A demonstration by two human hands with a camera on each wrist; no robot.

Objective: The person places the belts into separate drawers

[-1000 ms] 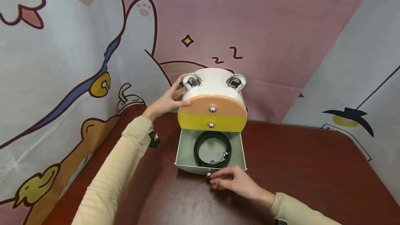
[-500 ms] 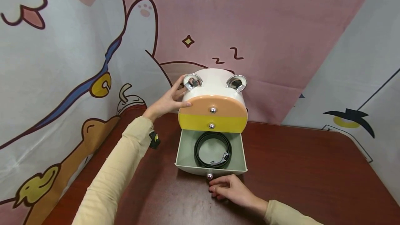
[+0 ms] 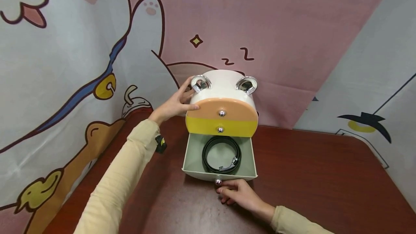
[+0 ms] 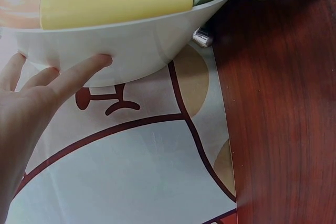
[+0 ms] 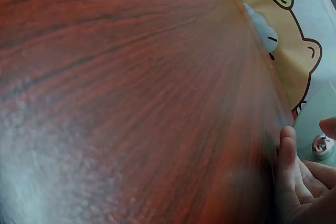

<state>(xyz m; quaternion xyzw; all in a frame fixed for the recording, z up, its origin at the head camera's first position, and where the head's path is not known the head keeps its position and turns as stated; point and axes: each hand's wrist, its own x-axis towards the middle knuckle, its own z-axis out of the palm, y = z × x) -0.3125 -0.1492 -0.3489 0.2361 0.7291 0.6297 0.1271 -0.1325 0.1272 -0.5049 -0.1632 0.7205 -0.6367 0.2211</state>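
Note:
A small white chest of drawers with two chrome eyes stands on the table, its orange drawer and yellow drawer pushed in. Pulled out below them is a pale green drawer, where a coiled black belt with a silver buckle lies. My left hand presses on the chest's left side, fingers spread against the white wall in the left wrist view. Beside the green drawer's chrome knob is my right hand, fingertips right by it; the right wrist view shows the knob between loosely bent fingers and thumb.
A dark red wooden table carries the chest. Behind and to the left hangs a cartoon-printed cloth. Chrome feet show under the chest in the left wrist view. A black strap with a yellow mark is at the left wrist.
My right hand has let go of the green drawer's knob, dropped a little below it, then risen back slightly beside it. Left hand, drawer and belt stay put.

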